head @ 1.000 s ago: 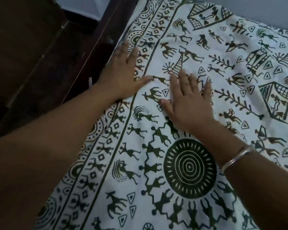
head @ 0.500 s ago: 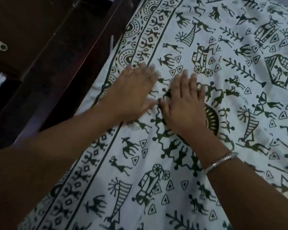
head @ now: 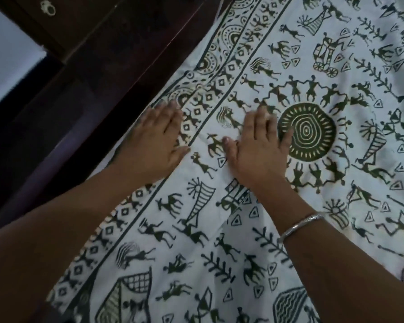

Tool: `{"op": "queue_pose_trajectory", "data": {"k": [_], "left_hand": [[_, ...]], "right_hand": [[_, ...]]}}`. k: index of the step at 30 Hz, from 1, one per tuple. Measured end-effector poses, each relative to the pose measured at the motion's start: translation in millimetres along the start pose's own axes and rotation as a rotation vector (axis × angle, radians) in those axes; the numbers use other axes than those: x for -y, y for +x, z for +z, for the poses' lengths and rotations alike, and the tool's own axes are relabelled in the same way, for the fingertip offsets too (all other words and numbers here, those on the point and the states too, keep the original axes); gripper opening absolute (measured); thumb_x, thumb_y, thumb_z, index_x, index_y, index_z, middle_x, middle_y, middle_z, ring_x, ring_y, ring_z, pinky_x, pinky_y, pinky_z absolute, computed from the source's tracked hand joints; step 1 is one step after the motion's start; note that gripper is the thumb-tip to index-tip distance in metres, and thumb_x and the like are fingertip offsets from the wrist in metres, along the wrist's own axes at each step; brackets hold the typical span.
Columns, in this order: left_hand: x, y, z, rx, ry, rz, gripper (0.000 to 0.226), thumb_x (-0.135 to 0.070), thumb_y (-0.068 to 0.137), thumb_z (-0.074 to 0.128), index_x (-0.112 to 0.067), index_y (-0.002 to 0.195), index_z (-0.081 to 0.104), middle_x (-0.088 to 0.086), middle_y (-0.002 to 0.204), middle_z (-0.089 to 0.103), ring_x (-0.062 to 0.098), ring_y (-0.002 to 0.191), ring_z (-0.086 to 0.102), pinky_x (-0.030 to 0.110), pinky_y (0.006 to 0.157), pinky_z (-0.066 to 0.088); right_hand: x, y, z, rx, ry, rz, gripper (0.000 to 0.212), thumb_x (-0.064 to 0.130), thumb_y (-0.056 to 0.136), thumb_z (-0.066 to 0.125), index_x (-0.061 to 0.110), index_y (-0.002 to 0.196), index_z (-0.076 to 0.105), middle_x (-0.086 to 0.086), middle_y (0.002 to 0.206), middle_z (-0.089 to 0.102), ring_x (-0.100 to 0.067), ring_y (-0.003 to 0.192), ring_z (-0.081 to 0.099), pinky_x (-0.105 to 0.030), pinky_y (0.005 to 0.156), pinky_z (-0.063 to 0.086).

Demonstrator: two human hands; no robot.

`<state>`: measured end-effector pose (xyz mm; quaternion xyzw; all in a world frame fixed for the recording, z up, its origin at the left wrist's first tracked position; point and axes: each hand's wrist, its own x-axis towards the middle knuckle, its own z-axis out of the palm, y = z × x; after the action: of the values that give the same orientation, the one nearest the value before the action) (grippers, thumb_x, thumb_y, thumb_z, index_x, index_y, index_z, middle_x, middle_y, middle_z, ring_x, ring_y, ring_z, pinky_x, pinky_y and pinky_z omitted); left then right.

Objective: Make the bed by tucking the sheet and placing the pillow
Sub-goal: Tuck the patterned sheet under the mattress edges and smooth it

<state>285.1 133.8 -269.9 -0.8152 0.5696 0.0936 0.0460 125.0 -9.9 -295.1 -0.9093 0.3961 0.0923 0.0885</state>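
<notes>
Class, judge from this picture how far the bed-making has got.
Done: the printed sheet is spread out. In hand: the left hand and right hand press flat on it near its border. Left: no pillow shows; tucking at the edge cannot be judged.

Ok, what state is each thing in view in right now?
sheet: spread over the bed, a few light creases.
left hand: flat, fingers straight, pressing the sheet's patterned border near its edge.
right hand: flat, palm down on the sheet beside the round motif.
bangle: on the right wrist.
</notes>
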Motion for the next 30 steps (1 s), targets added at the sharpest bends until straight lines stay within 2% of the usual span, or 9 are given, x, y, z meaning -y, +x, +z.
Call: {"op": "queue_pose_trajectory", "data": {"k": [3, 6, 9, 12, 18, 21, 25, 28, 30], "left_hand": [[-7, -32, 5, 0.017, 0.067, 0.156, 0.079, -0.059, 0.091, 0.023, -0.009, 0.150, 0.011, 0.014, 0.157, 0.012, 0.033, 0.144, 0.010, 0.050, 0.116, 0.008], [-2, -56, 10, 0.096, 0.026, 0.000, 0.085, -0.067, 0.084, 0.008, -0.016, 0.150, -0.002, 0.006, 0.159, -0.006, 0.029, 0.145, -0.005, 0.045, 0.116, -0.003], [3, -72, 5, 0.033, -0.138, -0.163, 0.086, -0.064, 0.085, 0.018, -0.008, 0.150, 0.009, 0.014, 0.158, 0.002, 0.030, 0.145, 0.002, 0.042, 0.116, 0.004], [-4, -82, 9, -0.014, -0.099, -0.057, 0.086, -0.062, 0.086, 0.021, -0.007, 0.150, 0.006, 0.015, 0.158, 0.006, 0.028, 0.145, 0.004, 0.039, 0.117, 0.007], [10, -98, 27, 0.075, -0.164, -0.305, 0.087, -0.069, 0.085, 0.020, -0.018, 0.149, -0.010, 0.004, 0.157, -0.020, 0.027, 0.145, -0.006, 0.045, 0.115, 0.008], [6, -99, 32, 0.029, -0.152, -0.344, 0.086, -0.066, 0.085, 0.018, -0.014, 0.150, -0.003, 0.008, 0.158, -0.011, 0.030, 0.144, 0.004, 0.046, 0.114, 0.013], [-9, -117, 32, -0.122, -0.129, -0.279, 0.075, -0.053, 0.090, 0.025, -0.003, 0.145, 0.026, 0.018, 0.154, 0.021, 0.033, 0.141, 0.021, 0.040, 0.114, 0.013], [-5, -152, 43, -0.094, -0.124, -0.313, 0.077, -0.060, 0.090, 0.019, -0.012, 0.150, 0.011, 0.009, 0.158, 0.008, 0.028, 0.145, 0.007, 0.037, 0.115, 0.002], [3, -172, 41, -0.096, -0.182, -0.376, 0.077, -0.058, 0.092, 0.026, -0.010, 0.150, 0.012, 0.010, 0.158, 0.009, 0.027, 0.145, 0.012, 0.036, 0.115, 0.008]], "right_hand": [[21, -17, 0, -0.042, -0.001, -0.105, 0.076, 0.056, 0.094, 0.015, 0.008, 0.150, -0.002, -0.016, 0.158, -0.006, -0.033, 0.145, -0.010, -0.052, 0.111, -0.015], [41, -34, 8, 0.055, -0.026, -0.347, 0.075, 0.059, 0.094, 0.009, 0.013, 0.150, -0.009, -0.009, 0.158, -0.011, -0.027, 0.145, -0.013, -0.049, 0.114, -0.011], [45, -33, 5, 0.029, 0.008, -0.181, 0.078, 0.060, 0.092, 0.010, 0.011, 0.151, -0.001, -0.014, 0.159, -0.002, -0.030, 0.146, -0.006, -0.050, 0.114, -0.006], [44, -28, 0, -0.003, -0.004, -0.161, 0.078, 0.059, 0.093, 0.016, 0.008, 0.151, 0.000, -0.016, 0.158, 0.000, -0.031, 0.146, -0.005, -0.050, 0.114, -0.006], [55, 10, -11, 0.012, -0.025, -0.178, 0.084, 0.063, 0.093, 0.019, 0.005, 0.149, -0.004, -0.021, 0.157, -0.003, -0.033, 0.145, -0.006, -0.050, 0.115, -0.003], [66, 46, -16, 0.050, -0.070, -0.202, 0.087, 0.069, 0.090, 0.018, 0.012, 0.151, -0.006, -0.019, 0.157, -0.008, -0.039, 0.144, -0.008, -0.054, 0.115, 0.000], [112, 65, -22, 0.123, -0.153, -0.506, 0.088, 0.075, 0.084, 0.023, 0.021, 0.152, 0.006, -0.007, 0.160, 0.000, -0.037, 0.144, -0.007, -0.057, 0.113, -0.001], [128, 58, -25, 0.122, -0.120, -0.541, 0.087, 0.072, 0.086, 0.030, 0.018, 0.152, 0.013, -0.008, 0.159, 0.007, -0.031, 0.146, -0.003, -0.056, 0.114, 0.000], [119, 43, -26, -0.050, -0.137, -0.557, 0.074, 0.062, 0.091, 0.030, 0.014, 0.148, 0.026, -0.011, 0.156, 0.021, -0.032, 0.145, 0.010, -0.055, 0.115, 0.004]]}}
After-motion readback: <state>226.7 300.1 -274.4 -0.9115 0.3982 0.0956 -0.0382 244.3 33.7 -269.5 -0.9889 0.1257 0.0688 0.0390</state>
